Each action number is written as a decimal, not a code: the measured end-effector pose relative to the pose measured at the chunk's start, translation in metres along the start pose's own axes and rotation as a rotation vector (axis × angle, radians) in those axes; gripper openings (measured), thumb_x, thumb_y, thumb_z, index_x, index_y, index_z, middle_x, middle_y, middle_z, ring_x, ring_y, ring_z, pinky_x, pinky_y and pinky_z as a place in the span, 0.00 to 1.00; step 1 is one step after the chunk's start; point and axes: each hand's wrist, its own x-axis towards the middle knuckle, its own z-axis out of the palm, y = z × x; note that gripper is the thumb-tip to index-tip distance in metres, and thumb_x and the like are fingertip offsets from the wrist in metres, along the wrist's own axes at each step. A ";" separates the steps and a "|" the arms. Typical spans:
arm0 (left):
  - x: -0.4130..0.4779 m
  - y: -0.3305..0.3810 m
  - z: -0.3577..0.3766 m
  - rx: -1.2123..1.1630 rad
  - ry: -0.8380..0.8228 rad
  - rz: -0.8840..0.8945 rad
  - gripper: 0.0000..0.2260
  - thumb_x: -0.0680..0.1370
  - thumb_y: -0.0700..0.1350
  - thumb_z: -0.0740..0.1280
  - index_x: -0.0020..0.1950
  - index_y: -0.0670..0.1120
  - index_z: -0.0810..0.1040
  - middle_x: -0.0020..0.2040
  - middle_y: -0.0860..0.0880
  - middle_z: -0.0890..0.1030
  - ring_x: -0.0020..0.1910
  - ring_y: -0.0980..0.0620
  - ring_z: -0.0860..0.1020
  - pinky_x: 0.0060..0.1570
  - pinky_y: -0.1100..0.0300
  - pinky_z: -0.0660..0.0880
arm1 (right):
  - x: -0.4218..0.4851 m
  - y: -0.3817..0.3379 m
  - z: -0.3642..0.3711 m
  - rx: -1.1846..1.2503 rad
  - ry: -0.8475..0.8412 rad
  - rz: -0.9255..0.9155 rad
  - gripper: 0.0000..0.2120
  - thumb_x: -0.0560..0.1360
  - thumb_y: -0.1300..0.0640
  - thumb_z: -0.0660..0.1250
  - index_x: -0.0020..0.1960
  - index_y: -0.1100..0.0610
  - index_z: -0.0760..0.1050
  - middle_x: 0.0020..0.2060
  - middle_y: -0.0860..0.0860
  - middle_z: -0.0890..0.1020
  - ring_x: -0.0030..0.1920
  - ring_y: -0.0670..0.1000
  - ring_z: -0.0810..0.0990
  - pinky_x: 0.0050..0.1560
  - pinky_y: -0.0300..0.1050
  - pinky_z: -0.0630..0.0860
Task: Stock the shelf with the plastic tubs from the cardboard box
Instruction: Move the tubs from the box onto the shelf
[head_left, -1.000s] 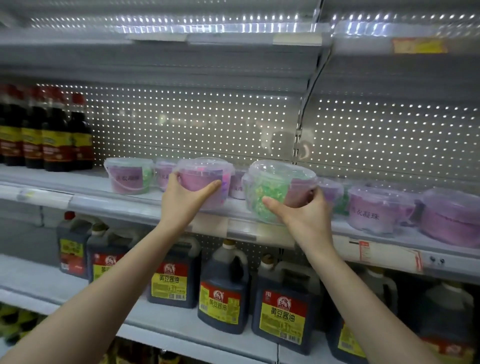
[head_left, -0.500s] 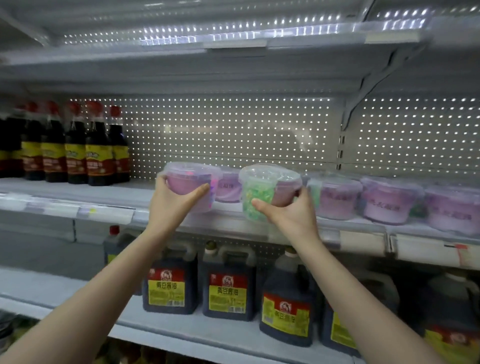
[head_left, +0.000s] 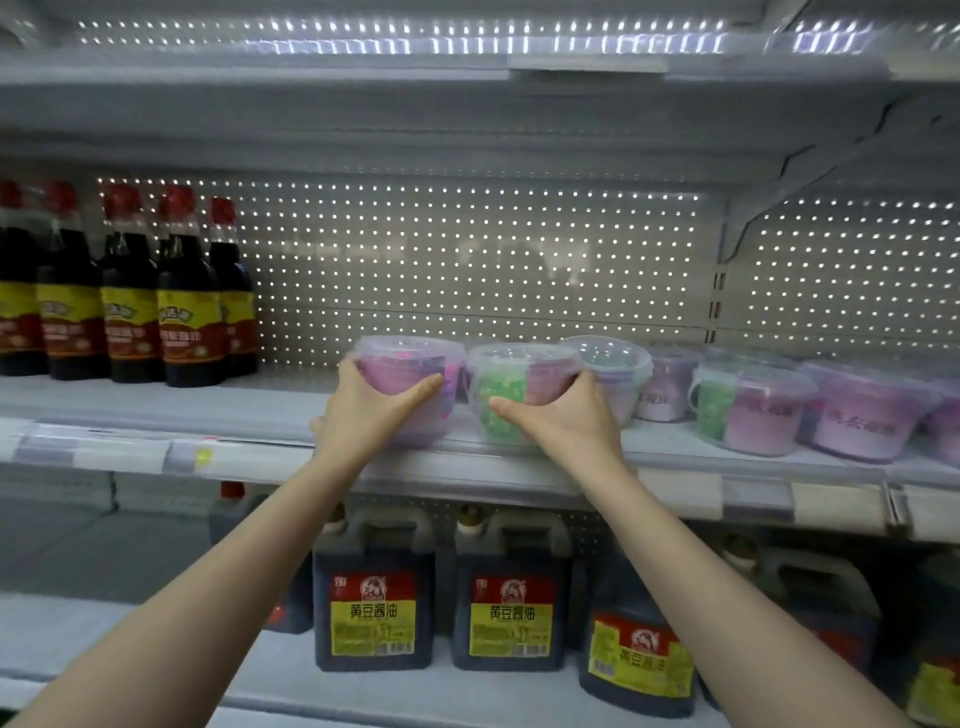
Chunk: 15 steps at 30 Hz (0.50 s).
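Black-brown plastic jugs (head_left: 373, 597) sit closest to me on the lower shelf, squared off, with moulded handles and red-and-yellow labels. Above them, both bare forearms reach up to the middle shelf (head_left: 467, 470), smooth grey metal with a price-strip lip. Left hand (head_left: 371, 410) is cupped round a clear, round pink tub (head_left: 410, 364), thumb across the front, fingers wrapped behind. Right hand (head_left: 563, 421) grasps the green-and-pink tub (head_left: 519, 379) the same way. The two tubs are side by side at the shelf's front edge, and I can't tell if they're fully set down. More lidded tubs (head_left: 753, 410) run off to the right. Further left stand tall dark bottles (head_left: 130, 301) with red caps. Behind everything is the perforated metal backing (head_left: 467, 260), dotted with light.
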 end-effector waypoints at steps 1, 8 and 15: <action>0.003 -0.002 0.000 0.054 -0.007 -0.009 0.47 0.56 0.75 0.68 0.66 0.48 0.65 0.62 0.49 0.76 0.62 0.45 0.74 0.65 0.44 0.65 | 0.001 -0.001 0.002 -0.047 0.003 -0.005 0.49 0.55 0.29 0.72 0.65 0.58 0.64 0.62 0.51 0.74 0.63 0.55 0.72 0.64 0.56 0.69; 0.007 -0.003 -0.004 0.291 -0.081 0.043 0.37 0.62 0.74 0.65 0.64 0.54 0.70 0.57 0.53 0.80 0.59 0.46 0.75 0.64 0.40 0.60 | 0.013 0.002 0.002 -0.232 -0.101 0.002 0.33 0.57 0.26 0.68 0.43 0.53 0.70 0.42 0.45 0.79 0.52 0.54 0.77 0.62 0.58 0.68; -0.008 0.006 -0.017 0.352 -0.148 0.069 0.39 0.61 0.77 0.60 0.63 0.53 0.72 0.56 0.54 0.79 0.57 0.48 0.76 0.63 0.40 0.66 | 0.009 0.010 -0.011 -0.252 -0.106 -0.019 0.47 0.59 0.23 0.64 0.63 0.59 0.67 0.51 0.48 0.79 0.57 0.55 0.77 0.65 0.60 0.65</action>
